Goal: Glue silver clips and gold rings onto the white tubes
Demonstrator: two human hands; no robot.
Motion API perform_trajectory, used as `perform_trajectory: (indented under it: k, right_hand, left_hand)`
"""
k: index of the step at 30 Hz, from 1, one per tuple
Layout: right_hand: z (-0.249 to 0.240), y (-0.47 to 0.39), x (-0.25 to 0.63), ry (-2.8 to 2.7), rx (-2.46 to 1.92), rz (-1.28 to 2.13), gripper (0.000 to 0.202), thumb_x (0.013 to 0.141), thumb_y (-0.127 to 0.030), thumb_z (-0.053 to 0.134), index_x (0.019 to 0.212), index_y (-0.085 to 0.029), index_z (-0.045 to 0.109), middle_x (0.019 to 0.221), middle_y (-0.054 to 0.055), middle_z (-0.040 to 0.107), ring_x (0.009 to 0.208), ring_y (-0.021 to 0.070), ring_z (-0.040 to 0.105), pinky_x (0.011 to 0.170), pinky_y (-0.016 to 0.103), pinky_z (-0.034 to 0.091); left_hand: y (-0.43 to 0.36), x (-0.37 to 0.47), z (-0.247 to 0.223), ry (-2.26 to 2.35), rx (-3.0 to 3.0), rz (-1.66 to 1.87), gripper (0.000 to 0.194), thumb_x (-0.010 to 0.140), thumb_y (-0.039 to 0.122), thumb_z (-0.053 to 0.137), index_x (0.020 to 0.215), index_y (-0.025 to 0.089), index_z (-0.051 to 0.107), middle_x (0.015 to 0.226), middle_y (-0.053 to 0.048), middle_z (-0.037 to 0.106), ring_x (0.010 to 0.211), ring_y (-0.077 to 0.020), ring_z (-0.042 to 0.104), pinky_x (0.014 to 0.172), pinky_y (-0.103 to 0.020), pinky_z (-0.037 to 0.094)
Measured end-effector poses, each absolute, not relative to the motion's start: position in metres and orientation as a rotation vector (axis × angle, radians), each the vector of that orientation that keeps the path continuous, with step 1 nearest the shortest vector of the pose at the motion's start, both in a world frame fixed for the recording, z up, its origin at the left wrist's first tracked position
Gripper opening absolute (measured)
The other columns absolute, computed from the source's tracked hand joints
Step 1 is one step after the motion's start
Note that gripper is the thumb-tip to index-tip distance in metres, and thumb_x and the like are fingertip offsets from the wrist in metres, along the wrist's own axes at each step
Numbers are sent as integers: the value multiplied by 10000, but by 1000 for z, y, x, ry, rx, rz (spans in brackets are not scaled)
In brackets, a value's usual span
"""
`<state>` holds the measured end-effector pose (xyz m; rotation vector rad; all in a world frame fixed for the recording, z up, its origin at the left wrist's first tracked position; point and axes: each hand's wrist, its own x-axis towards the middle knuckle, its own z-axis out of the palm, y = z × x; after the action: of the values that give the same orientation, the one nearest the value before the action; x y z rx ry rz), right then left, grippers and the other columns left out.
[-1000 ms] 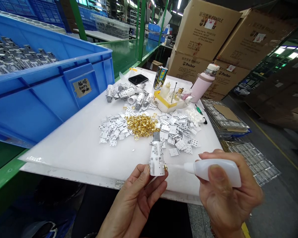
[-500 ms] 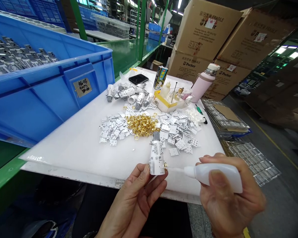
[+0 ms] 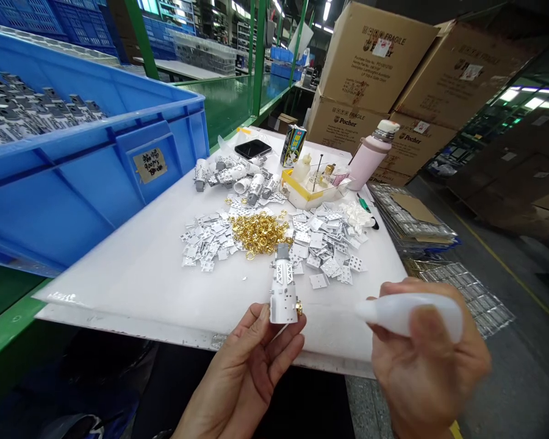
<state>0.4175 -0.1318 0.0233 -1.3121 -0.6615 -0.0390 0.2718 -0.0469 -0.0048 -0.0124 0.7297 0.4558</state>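
Observation:
Upright in my left hand (image 3: 256, 360) is a white cylindrical model part (image 3: 283, 296) with a grey top, gripped near its base. A small gold ring (image 3: 299, 306) sits on the part's right side. My right hand (image 3: 432, 366) is closed around a white squeeze bottle (image 3: 414, 314), its narrow nozzle pointing left, apart from the model part. Motion blurs the bottle and the hand. Beyond the part lies a heap of gold rings (image 3: 260, 231), with small flat white pieces (image 3: 327, 241) spread on both sides.
More white model parts (image 3: 242, 174) lie at the back of the white table (image 3: 132, 268). Near them are a phone (image 3: 252, 149), a drink carton (image 3: 293, 146), a yellow-edged tray (image 3: 297, 189) and a pink bottle (image 3: 370, 155). A blue crate (image 3: 86, 183) stands left; cartons (image 3: 375, 61) are stacked behind.
The squeeze bottle in my right hand has moved right, away from the model part. My left hand has turned the part slightly, and its lattice detail now faces me.

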Motion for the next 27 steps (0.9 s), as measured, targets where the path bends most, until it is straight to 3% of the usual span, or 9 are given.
perform_trajectory:
  k: [3,5,8,14,18,23,27]
  right_hand:
    - [23,-138,447,-355,-1125,303,269,802,-441,702,813,-174,674,593,-27,490,501,82,471,442,192,425]
    - [14,-145,473,-302,-1168,440,278,768,-443,719,842,-184,650,634,-23,514,596,104,541,544,220,485]
    - [-7,-156,508,-558,-1661,323,367,778,-530,636,951,-208,608,869,47,644,812,192,623,704,330,519]
    - [-34,-160,537,-713,-2173,-28,337,695,-493,714,740,-234,504,636,-37,491,572,153,427,591,312,333]
    - [-39,-165,541,-734,-2292,-74,341,715,-522,682,868,-241,561,780,19,620,699,232,576,638,355,394]
    - [-23,-171,516,-729,-2220,-219,584,742,-560,669,1186,-204,539,1046,115,631,894,305,622,776,458,487]
    - [14,-145,459,-617,-1873,-565,230,883,-392,613,1070,-264,653,1023,96,639,915,280,617,848,445,486]
  left_hand:
    - [-41,267,0,800,-74,447,158,903,103,570,898,71,725,959,-179,774,920,-284,744,792,-384,633]
    - [-36,263,3,828,-124,443,223,919,66,515,875,51,734,919,-193,781,864,-283,756,702,-348,650]
    - [-32,258,5,846,-176,434,312,939,37,438,878,41,743,878,-187,787,801,-272,763,642,-330,652]
    - [-32,256,6,885,-151,447,404,955,33,373,831,40,758,867,-194,786,769,-281,763,611,-338,651]
    - [-29,247,8,938,-81,528,386,941,1,374,836,39,743,876,-202,784,775,-286,760,615,-332,650]
    - [-15,220,4,946,-56,764,363,931,-27,351,1041,77,682,938,-189,784,836,-288,752,635,-357,651]
    - [-3,203,-2,892,-36,899,442,951,8,322,1318,123,540,1000,-192,774,902,-291,737,665,-370,649]
